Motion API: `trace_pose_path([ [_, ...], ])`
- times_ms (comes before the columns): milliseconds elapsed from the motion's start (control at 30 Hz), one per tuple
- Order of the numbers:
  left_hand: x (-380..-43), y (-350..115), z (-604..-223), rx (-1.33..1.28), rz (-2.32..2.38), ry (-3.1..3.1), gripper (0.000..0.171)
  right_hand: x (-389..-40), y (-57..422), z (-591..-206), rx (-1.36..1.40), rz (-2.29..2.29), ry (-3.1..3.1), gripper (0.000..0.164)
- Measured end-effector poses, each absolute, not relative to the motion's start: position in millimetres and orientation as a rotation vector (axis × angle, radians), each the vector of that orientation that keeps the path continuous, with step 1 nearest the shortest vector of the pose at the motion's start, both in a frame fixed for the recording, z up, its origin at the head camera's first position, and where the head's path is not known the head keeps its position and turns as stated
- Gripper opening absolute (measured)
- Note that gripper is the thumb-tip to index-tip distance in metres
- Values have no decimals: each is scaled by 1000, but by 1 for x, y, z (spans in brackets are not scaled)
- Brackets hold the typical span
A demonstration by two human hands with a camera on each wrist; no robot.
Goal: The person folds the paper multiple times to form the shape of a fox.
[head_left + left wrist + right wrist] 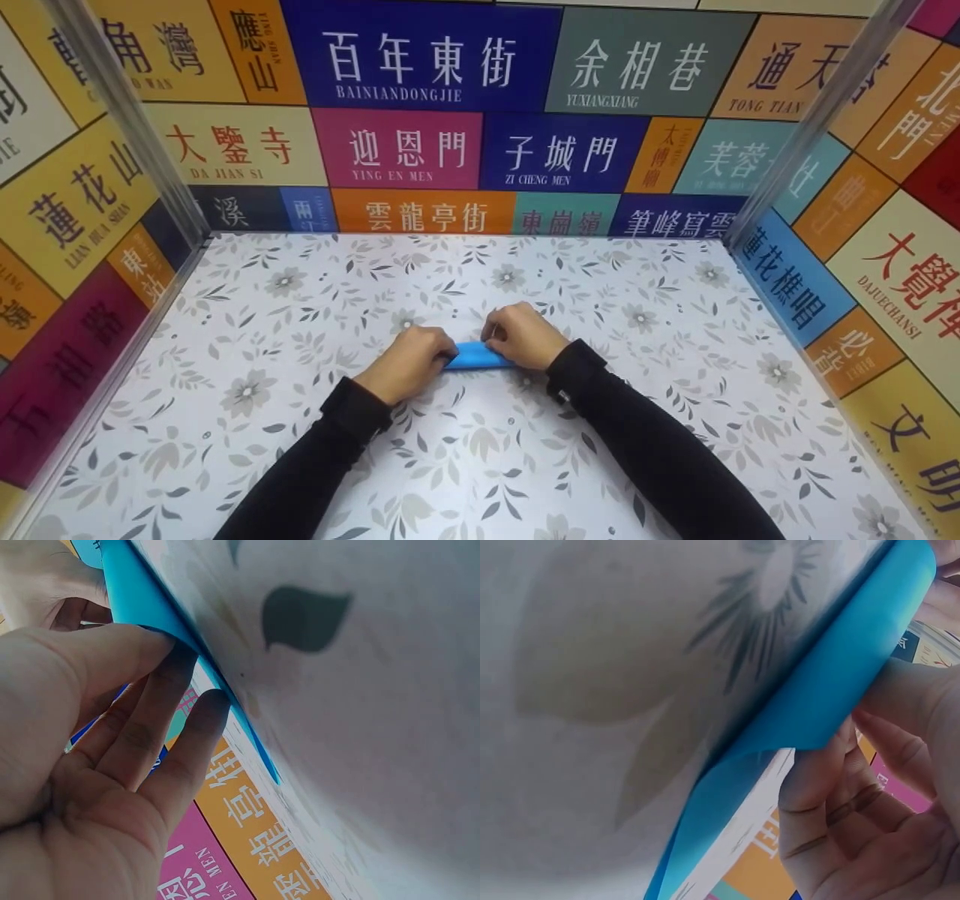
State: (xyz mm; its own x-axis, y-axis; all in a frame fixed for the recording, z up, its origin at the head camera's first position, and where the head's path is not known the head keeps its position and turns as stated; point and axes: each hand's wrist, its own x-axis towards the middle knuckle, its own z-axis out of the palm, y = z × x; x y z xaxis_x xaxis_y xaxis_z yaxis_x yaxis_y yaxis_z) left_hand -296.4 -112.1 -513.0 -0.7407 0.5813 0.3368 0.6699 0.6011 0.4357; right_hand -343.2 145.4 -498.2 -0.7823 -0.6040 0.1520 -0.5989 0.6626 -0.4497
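Note:
A blue sheet, thin like paper, lies low on the floral table surface between the hands, curled over into a narrow strip. My left hand pinches its left end; in the left wrist view the thumb lies on the curled layer, with the fingertips at the sheet's edge. At the other end my right hand pinches the sheet between thumb and fingers. The right wrist view shows the curled-over layer standing off the layer beneath, and a loose flap reaching past the fingers.
White table covering with grey flowers and leaves spreads all round the hands. Panels with coloured blocks of Chinese lettering stand at the back and both sides. Clear upright corner posts rise at the rear left and rear right.

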Motion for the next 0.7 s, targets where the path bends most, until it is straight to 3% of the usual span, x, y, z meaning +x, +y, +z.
trace_pose_path([
  [700,-296,-114,-514,-1082,-818,-2640,19,-340,145,-500,-1104,-734,2900,13],
])
